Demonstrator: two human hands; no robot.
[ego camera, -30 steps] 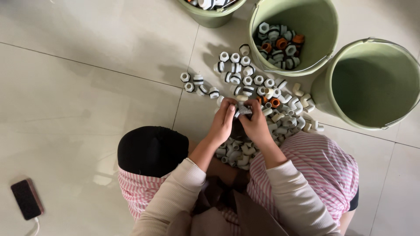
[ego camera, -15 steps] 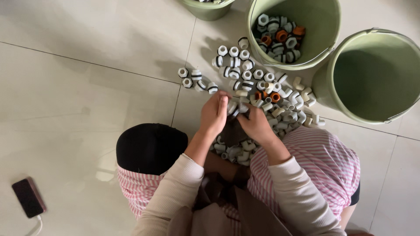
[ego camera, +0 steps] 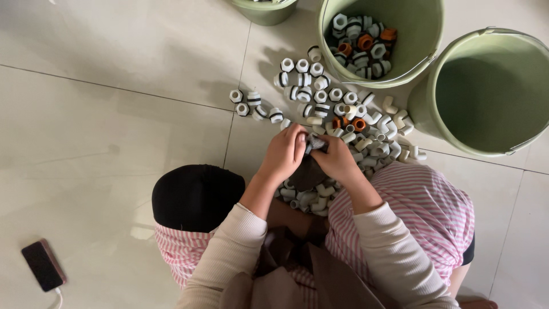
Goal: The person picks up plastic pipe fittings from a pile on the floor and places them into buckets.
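My left hand and my right hand meet over the floor between my knees, both closed around one small white plastic fitting with a black ring. Just beyond the hands lies a pile of white pipe fittings, many with black bands, a few orange. More fittings lie under my wrists. I sit in pink striped trousers, with a black pad on the left knee.
Three green buckets stand at the top: one holding assembled fittings, one with nothing in it on the right, one cut off by the frame. A phone on a cable lies at the lower left on the pale tiled floor.
The view has shifted a little, so buckets and pile sit higher. My hands stay together on a fitting, working it at about the same place.
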